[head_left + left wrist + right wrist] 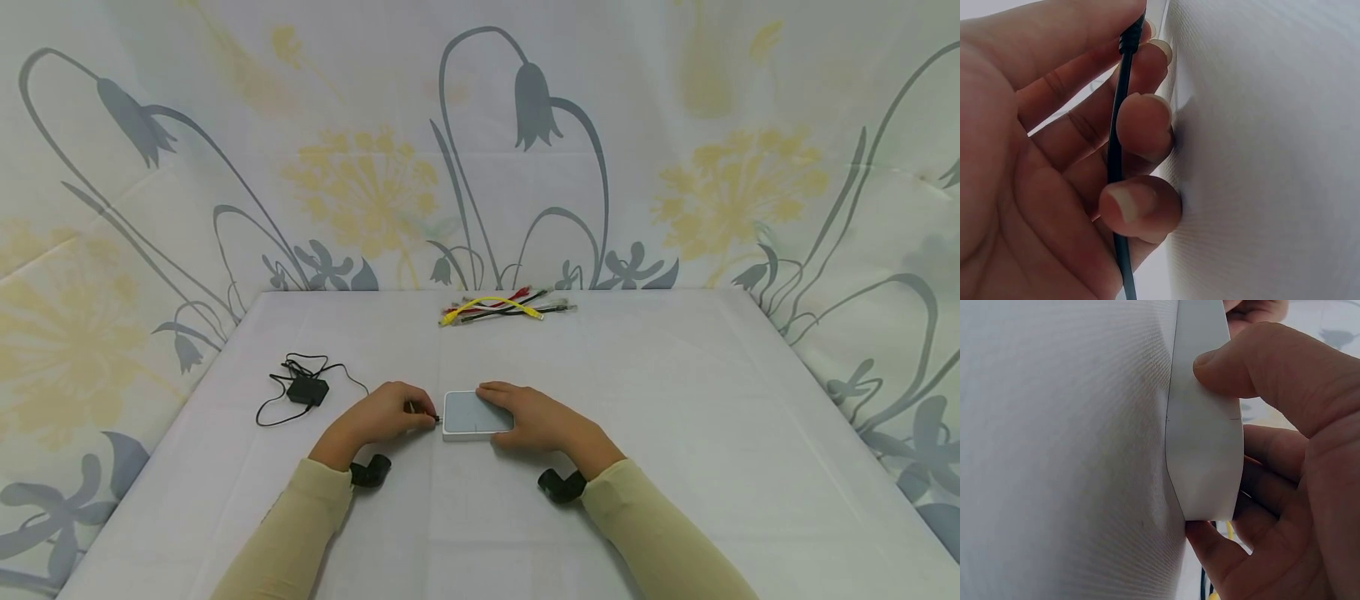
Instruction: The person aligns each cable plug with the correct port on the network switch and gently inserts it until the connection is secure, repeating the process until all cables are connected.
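Note:
A flat white box with a grey top (465, 414) lies on the table between the two hands. My right hand (536, 419) grips its right end; in the right wrist view the thumb presses the box's white side (1204, 444) and the fingers reach round the far side. At the box's left edge, my left hand (388, 414) pinches the plug of a black power cable (1130, 39) between thumb and fingers. The cable runs down across the palm in the left wrist view. The plug's tip is hidden, so whether it sits in the box I cannot tell.
Left of the left hand lies a black power adapter (307, 390) with its cord in loose loops. At the table's back edge is a bundle of short network cables (504, 307) in yellow, red, black and white. A flower-patterned cloth (645, 167) hangs behind the white table (675, 400).

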